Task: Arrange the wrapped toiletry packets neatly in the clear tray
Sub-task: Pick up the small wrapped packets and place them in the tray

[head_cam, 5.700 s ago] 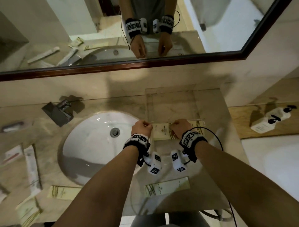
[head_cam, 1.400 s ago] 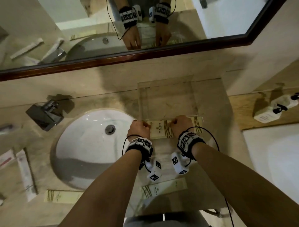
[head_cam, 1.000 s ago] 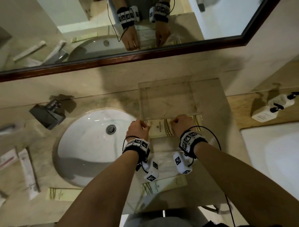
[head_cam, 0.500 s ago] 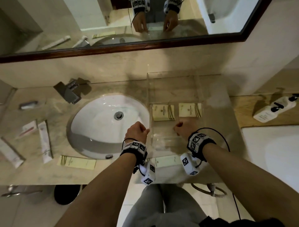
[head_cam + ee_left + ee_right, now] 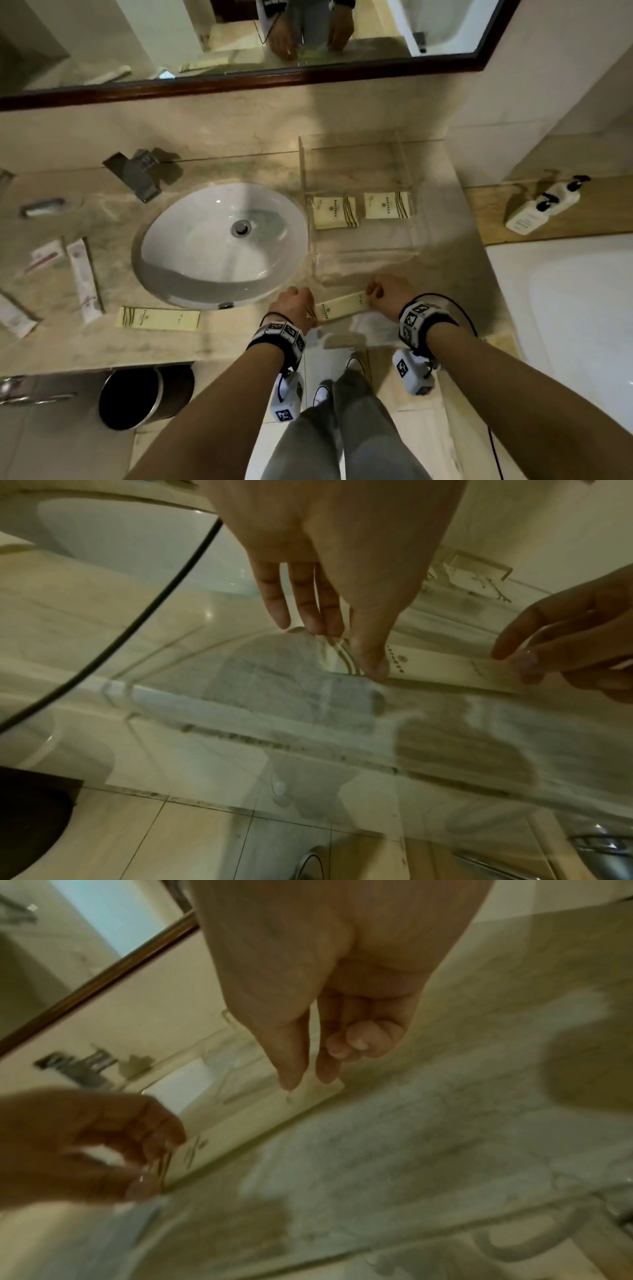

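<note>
A clear tray [image 5: 364,257] stands on the marble counter right of the sink. Inside it, two cream square packets [image 5: 335,213] [image 5: 387,205] lie side by side. In front of the tray a long cream packet [image 5: 342,305] lies near the counter's front edge. My left hand [image 5: 298,303] pinches its striped left end [image 5: 337,653] between thumb and fingers. My right hand [image 5: 385,296] pinches its right end [image 5: 318,1093] with thumb and forefinger, the other fingers curled in. A second long cream packet [image 5: 157,318] lies in front of the sink.
A white sink basin [image 5: 222,240] and faucet [image 5: 137,174] lie left of the tray. Several white wrapped packets [image 5: 84,281] lie at the counter's left end. Two pump bottles [image 5: 541,209] sit on the ledge at right. A dark bin [image 5: 137,397] stands under the counter.
Both hands let go of the two square packets in the tray, drew back to the counter's front edge, and now hold the long packet's ends. The head view has tilted down.
</note>
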A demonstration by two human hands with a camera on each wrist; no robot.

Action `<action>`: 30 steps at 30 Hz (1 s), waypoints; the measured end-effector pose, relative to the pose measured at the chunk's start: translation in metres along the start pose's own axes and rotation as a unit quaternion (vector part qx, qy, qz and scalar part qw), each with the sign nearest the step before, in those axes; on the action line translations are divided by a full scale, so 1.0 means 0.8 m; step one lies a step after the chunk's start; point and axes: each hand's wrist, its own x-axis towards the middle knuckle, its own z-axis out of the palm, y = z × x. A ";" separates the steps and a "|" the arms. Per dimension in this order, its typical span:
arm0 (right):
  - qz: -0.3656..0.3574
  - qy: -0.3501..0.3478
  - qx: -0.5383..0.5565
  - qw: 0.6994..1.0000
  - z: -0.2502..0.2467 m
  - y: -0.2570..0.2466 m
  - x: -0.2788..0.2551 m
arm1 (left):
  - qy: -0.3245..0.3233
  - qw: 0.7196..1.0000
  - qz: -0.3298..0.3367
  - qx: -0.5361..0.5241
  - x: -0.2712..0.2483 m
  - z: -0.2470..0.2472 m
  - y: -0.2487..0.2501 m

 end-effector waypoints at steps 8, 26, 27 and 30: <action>-0.049 -0.002 -0.069 0.996 0.019 0.004 0.012 | 0.004 1.000 -0.028 0.012 0.008 0.000 0.006; -0.083 0.066 0.014 0.994 -0.112 0.012 0.044 | 0.041 0.995 0.005 -0.086 0.064 -0.123 0.063; -0.082 0.080 0.022 0.993 -0.122 0.012 0.052 | 0.057 0.995 0.009 -0.080 0.075 -0.130 0.070; -0.067 0.099 0.019 0.993 -0.136 0.016 0.072 | 0.085 0.996 0.005 -0.042 0.103 -0.132 0.086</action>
